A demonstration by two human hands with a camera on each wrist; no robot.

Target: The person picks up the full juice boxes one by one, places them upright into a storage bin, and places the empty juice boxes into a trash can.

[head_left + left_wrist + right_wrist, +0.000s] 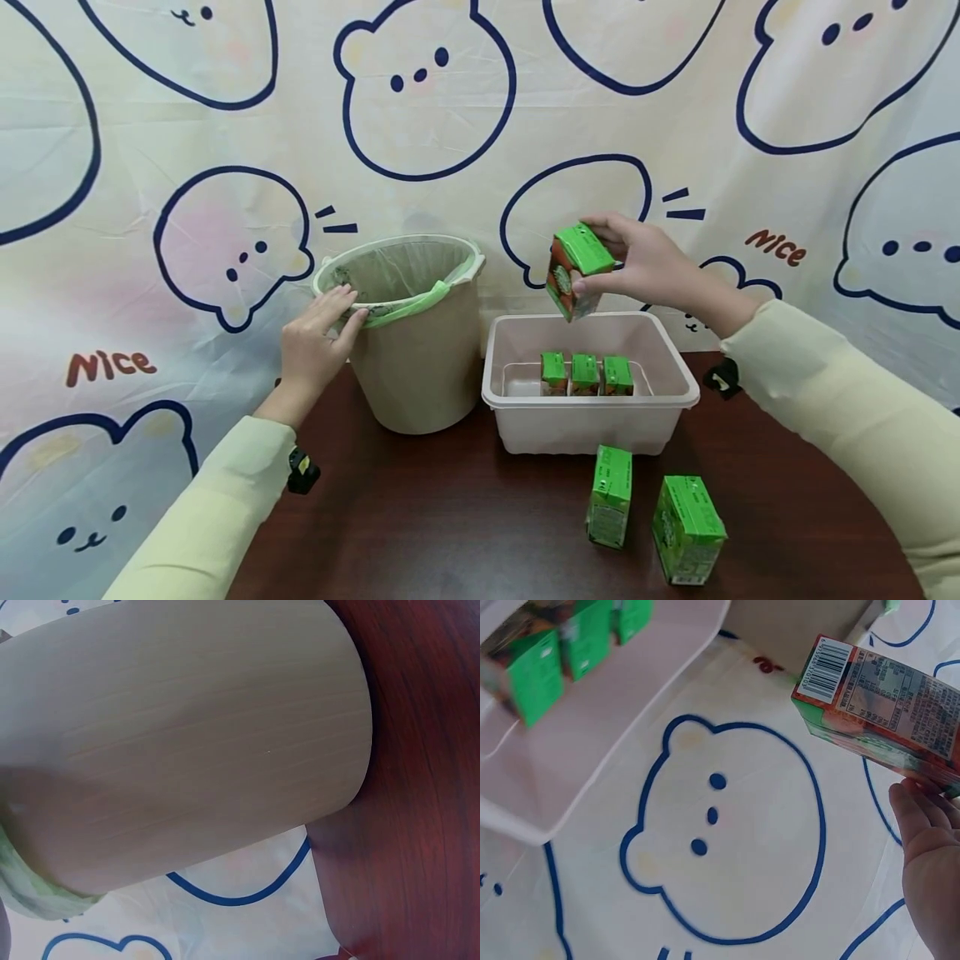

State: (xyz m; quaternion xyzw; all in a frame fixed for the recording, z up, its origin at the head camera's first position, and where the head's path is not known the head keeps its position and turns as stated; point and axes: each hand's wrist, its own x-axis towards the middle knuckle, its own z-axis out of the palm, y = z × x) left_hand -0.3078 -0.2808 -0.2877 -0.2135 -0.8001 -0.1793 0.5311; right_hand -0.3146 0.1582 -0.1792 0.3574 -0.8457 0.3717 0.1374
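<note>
My right hand (641, 262) holds a green-and-red drink carton (581, 267) above a pale plastic basin (588, 402), thumb on one side and fingers on the other. In the right wrist view, the barcode end of that carton (877, 697) shows beside the fingers. Three small cartons (585, 375) stand in a row inside the basin. My left hand (315, 342) grips the near-left rim of a beige trash bin (423, 367) lined with a green-edged bag (408, 308). Only the bin's side (195, 735) shows in the left wrist view; the left fingers are hidden there.
Two more green cartons stand on the dark wooden table (450, 517) in front of the basin: a narrower carton (610, 497) and a wider carton (687, 531) to its right. A cartoon-printed cloth (420, 100) hangs behind the bin and basin.
</note>
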